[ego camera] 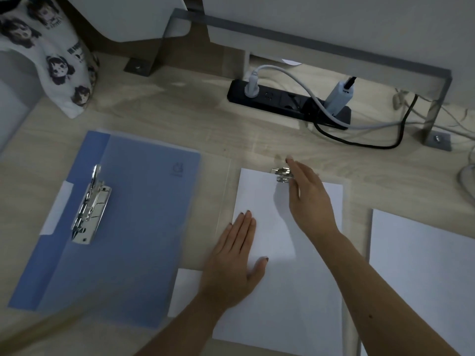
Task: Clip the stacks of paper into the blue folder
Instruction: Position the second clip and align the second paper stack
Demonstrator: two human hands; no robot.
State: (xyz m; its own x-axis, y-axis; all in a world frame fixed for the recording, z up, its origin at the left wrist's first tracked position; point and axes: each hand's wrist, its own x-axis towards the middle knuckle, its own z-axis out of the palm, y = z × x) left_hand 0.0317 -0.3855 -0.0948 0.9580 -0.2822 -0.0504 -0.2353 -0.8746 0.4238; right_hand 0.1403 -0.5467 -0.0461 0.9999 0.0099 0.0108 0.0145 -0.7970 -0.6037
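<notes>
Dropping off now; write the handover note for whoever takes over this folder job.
Left hand: flat on the middle paper stack.
Right hand: at the metal clip on that stack's top edge; grip unclear.
Blue folder: open on the left, its clamp holding no paper.
Second stack: loose on the right.
Done: nothing clipped into the blue folder yet. Left: both stacks.

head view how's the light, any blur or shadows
head view: dim and bluish overall; the right hand is smeared by motion blur at the clip; its soft shadow falls on the paper; the blue folder looks smeared along its near edge
</notes>
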